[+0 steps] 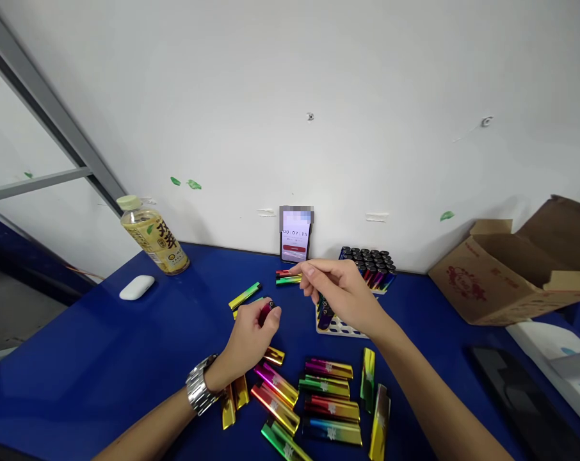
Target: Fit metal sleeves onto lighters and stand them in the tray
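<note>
My left hand (pixel 252 333), with a metal watch on its wrist, is closed round a dark red lighter (pixel 265 312) above the blue table (pixel 127 358). My right hand (pixel 340 288) pinches two thin shiny sleeves (pixel 288 276), one red and one green, held level over the table. Just beyond the left hand lies a yellow-green sleeve (pixel 244 296). Below both hands several iridescent sleeves (pixel 326 400) lie scattered. A white rack (pixel 335 325) holding lighters sits partly hidden behind my right hand.
A block of dark-capped lighters (pixel 370 264) stands by the wall. A phone (pixel 296 238) leans upright showing a timer. A tea bottle (pixel 153 235) and a white earbud case (pixel 137 287) are at left. An open cardboard box (pixel 511 269) sits at right.
</note>
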Motion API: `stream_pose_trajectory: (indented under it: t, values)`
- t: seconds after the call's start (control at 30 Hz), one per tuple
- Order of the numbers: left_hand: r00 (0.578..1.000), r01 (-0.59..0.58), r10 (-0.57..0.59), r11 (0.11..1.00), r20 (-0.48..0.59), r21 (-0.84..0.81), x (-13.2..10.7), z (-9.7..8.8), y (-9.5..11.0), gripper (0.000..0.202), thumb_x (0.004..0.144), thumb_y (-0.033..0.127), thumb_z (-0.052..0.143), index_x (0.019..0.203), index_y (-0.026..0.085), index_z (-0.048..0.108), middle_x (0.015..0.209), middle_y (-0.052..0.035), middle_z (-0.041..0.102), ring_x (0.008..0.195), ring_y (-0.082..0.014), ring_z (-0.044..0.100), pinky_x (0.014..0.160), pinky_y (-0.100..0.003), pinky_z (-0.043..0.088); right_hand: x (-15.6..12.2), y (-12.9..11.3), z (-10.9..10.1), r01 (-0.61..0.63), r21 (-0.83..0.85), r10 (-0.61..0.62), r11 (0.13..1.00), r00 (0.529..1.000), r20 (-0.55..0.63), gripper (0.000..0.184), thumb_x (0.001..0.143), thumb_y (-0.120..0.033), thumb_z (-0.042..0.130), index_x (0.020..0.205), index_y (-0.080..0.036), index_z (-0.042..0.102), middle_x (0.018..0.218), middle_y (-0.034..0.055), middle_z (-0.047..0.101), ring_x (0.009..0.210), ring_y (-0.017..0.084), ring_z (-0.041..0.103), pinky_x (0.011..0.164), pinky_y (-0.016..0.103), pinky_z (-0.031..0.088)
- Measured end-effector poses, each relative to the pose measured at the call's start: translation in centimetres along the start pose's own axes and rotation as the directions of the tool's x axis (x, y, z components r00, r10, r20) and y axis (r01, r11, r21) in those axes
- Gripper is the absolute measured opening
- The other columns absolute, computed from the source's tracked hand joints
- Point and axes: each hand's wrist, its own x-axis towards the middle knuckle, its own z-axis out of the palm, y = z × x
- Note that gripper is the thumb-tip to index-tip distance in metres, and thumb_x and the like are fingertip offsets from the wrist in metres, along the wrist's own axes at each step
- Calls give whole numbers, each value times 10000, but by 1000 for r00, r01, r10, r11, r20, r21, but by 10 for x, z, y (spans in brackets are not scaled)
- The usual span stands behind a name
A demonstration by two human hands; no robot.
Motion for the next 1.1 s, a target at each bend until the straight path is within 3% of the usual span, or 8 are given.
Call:
stream_pose_trajectory:
  t: [0.2, 0.47, 1.1]
  values:
    - [1000, 10, -10, 1000, 0, 8, -1, -1, -2, 303, 780, 369, 416, 542, 212, 312, 507, 67, 271, 484, -85, 255, 472, -232, 222, 0, 3, 1, -3, 18, 3, 1000, 1000, 6, 311, 914, -338, 483, 937, -136, 718, 675, 16, 590, 565, 95, 533, 504, 216, 448]
    - [996, 82, -84, 991, -18, -102, 3, 0, -13, 383, 809, 466, 440, 555, 212, 309, 519, 78, 244, 474, -71, 207, 435, -209, 180, 0, 1, 0, -9, 7, 9, 1000, 1000, 13, 305, 912, -302, 474, 937, -123, 719, 676, 23, 598, 586, 104, 544, 525, 231, 454]
    - [999, 48, -50, 993, -16, -103, 5, -1, -18, 325, 835, 390, 412, 578, 216, 317, 504, 86, 251, 462, -70, 201, 424, -206, 176, -1, 6, -1, 23, -5, -23, 1000, 1000, -5, 282, 903, -305, 473, 860, -139, 698, 676, 20, 601, 570, 100, 542, 507, 225, 434]
